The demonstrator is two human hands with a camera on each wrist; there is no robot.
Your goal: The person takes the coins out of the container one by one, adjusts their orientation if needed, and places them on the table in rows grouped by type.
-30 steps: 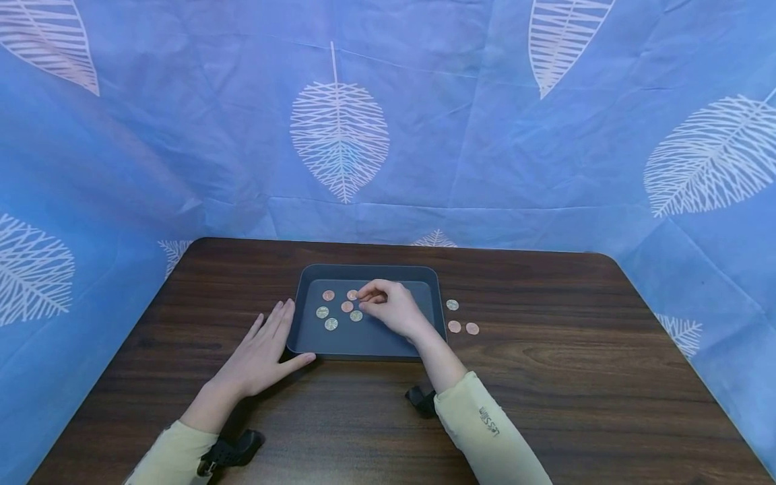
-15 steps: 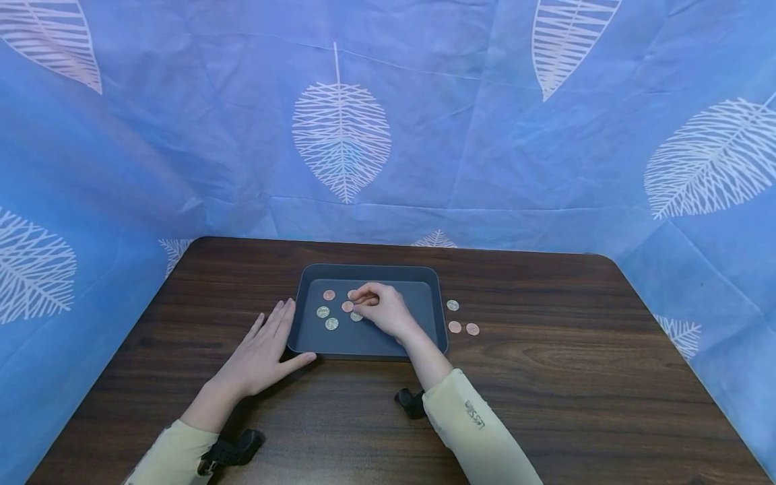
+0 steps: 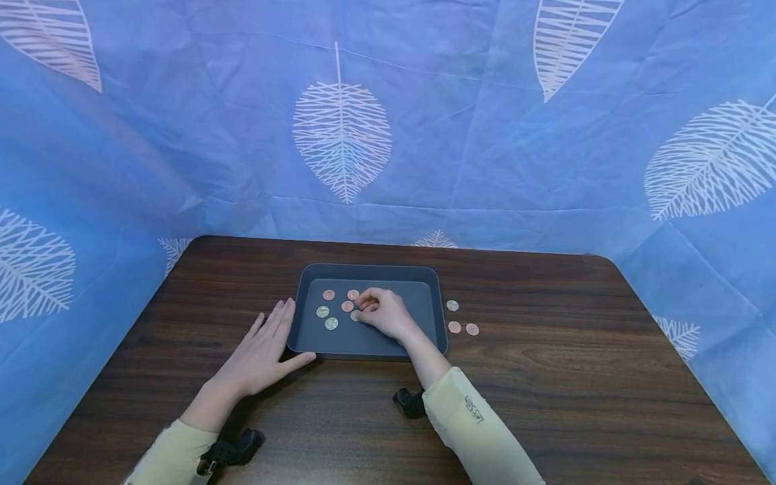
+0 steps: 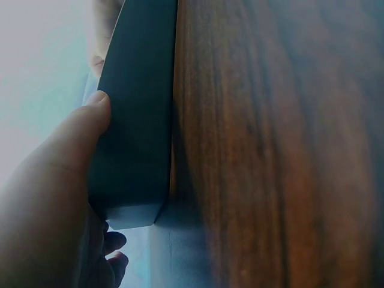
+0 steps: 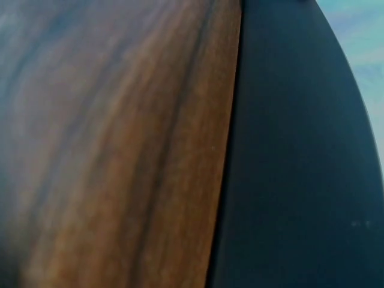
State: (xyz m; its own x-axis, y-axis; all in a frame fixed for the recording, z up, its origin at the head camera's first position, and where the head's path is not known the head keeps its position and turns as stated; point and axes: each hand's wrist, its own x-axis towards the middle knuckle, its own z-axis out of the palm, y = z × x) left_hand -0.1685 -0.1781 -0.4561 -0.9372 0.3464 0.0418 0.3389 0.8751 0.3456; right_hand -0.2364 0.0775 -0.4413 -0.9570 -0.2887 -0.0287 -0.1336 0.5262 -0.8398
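A dark grey rectangular tray [image 3: 388,347] lies on the table. Inside it, copper coins [image 3: 329,295] and silver-coloured coins [image 3: 331,324] lie in its left half. My left hand [image 3: 257,360] spreads at the tray's left front corner. In the left wrist view, its thumb [image 4: 90,120] touches the tray's outer wall [image 4: 138,108]. Over the tray, my right hand [image 3: 388,314] reaches in with bent fingers. Its thumb tip is at a silver-coloured coin [image 3: 354,316], partly covering it; thumb and index tips look apart. The right wrist view shows the tray's wall [image 5: 294,150], without the hand.
Right of the tray, one silver-coloured coin [image 3: 452,305] and two copper coins [image 3: 455,327] lie on the wooden table [image 3: 545,377]. A blue cloth [image 3: 436,148] with white leaf prints hangs behind and at the sides.
My right hand moves left over the tray's coins, briefly covering a copper one. Its thumb comes down to the silver-coloured coin while the index finger lifts clear. The left hand stays put.
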